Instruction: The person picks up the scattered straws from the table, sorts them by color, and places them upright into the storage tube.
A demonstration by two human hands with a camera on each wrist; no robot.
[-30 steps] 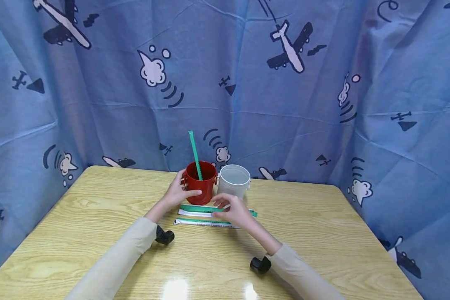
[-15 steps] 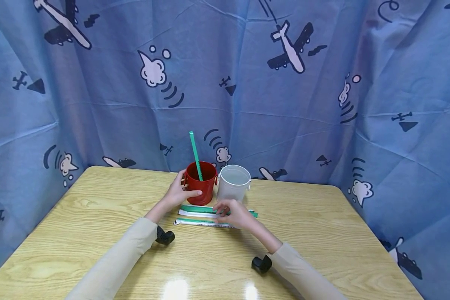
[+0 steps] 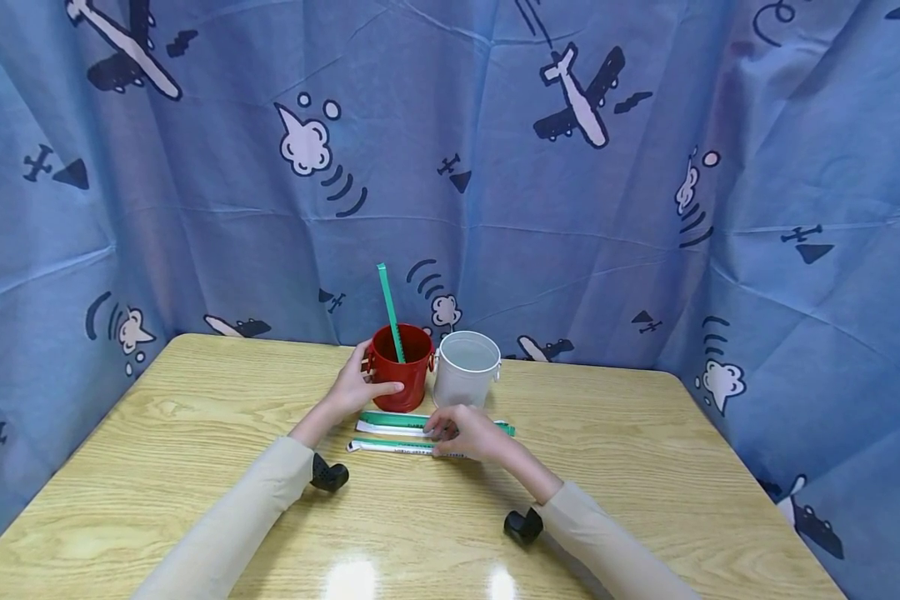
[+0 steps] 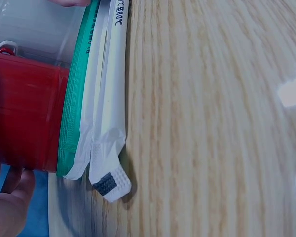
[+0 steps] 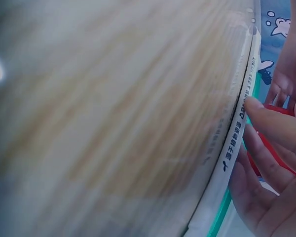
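Observation:
My left hand [image 3: 351,390] grips a small red bucket [image 3: 407,393], thumb on its near side and fingers around the left. A green wrapped straw [image 3: 388,298] leans upright inside that bucket. Two wrapped straws lie side by side in front: a far green-and-white straw [image 3: 390,418] and a near straw [image 3: 390,447], mostly white. Over the right part of the near one, my right hand [image 3: 471,432] pinches it; in the right wrist view the thumb lies on one edge of the printed white wrapper [image 5: 229,153], with fingers on the other side.
A white translucent bucket [image 3: 462,382] stands right beside the red one, just behind the straws. The wooden table [image 3: 217,400] reaches back to a blue curtain [image 3: 450,167] with airplane prints.
My right hand has come slightly down and toward the near straw, its thumb and fingers closing around it. The left hand and the red bucket have stayed in place.

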